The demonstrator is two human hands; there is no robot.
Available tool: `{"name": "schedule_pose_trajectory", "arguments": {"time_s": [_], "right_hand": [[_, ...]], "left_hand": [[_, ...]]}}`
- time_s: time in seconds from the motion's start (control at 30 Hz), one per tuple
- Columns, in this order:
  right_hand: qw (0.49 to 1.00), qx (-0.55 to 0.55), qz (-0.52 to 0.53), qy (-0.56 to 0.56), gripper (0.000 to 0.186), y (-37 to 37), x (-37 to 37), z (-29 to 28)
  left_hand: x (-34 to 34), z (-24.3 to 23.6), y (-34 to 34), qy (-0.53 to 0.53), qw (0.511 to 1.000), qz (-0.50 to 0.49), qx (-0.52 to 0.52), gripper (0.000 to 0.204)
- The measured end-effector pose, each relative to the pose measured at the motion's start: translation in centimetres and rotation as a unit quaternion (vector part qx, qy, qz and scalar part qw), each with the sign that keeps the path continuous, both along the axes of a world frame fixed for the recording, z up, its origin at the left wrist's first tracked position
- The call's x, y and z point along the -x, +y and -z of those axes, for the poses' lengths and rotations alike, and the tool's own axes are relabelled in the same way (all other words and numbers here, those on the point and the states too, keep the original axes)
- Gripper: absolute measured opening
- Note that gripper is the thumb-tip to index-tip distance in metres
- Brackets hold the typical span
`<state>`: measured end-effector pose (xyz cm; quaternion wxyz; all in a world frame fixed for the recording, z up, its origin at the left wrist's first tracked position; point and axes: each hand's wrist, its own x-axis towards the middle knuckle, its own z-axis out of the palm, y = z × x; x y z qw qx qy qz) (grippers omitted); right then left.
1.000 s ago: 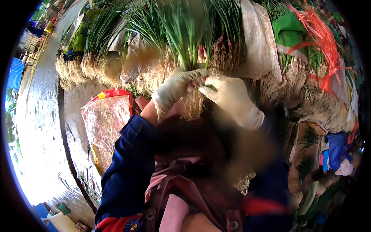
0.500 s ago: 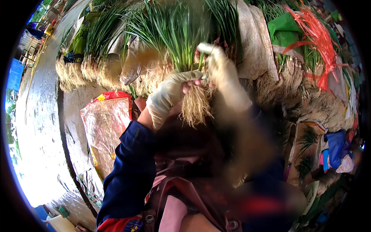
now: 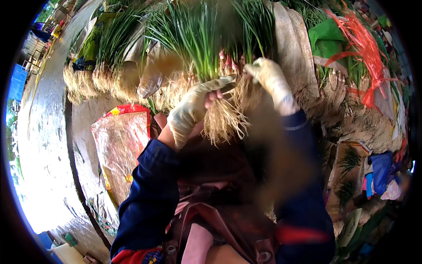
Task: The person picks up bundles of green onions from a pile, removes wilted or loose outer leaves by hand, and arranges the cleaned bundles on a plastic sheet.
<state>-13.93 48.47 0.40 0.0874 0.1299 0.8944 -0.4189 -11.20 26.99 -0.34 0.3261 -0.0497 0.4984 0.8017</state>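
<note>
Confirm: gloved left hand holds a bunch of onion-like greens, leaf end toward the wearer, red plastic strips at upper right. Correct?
Not quite: the head view shows the roots toward the wearer, leaves pointing away. The rest stands: gloved left hand holds the bunch, red plastic strips at upper right.

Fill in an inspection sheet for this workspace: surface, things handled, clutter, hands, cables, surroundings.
Surface: pale ground at left, with strong glare and a dark line along it.
Things handled: green-leaved bunch, leaves up, pale roots hanging below; more leafy bunches lined up behind.
Clutter: shiny sack with red edging at left; pale sacking, green sheet and orange-red strips to the right.
Hands: both gloved; left hand closed around the bunch; right hand apart from it, its grip unclear.
Cables: nothing seen.
Surroundings: blue cloth-like item at far right.
</note>
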Motion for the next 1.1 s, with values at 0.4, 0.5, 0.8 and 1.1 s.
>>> {"name": "schedule_pose_trajectory", "arguments": {"time_s": [0.4, 0.5, 0.8, 1.1], "right_hand": [[0.937, 0.336, -0.066, 0.067, 0.027, -0.8, -0.6, 6.0], [0.967, 0.225, -0.078, 0.096, 0.02, -0.6, -1.8, 5.9], [0.948, -0.284, -0.142, 0.039, 0.051, 6.1, -11.9, 6.2], [0.943, 0.324, -0.062, -0.049, 0.032, -2.6, -7.8, 4.4]], "left_hand": [[-1.2, 0.6, 2.4, 0.013, 0.998, 0.062, -0.002, 0.015], [-1.8, 0.1, 2.3, -0.003, 0.999, 0.044, 0.031, 0.016], [-1.6, 0.0, -1.2, 0.04, 0.984, 0.088, 0.148, 0.032], [-1.8, -0.1, 0.1, 0.014, 0.995, 0.022, 0.092, 0.031]]}}
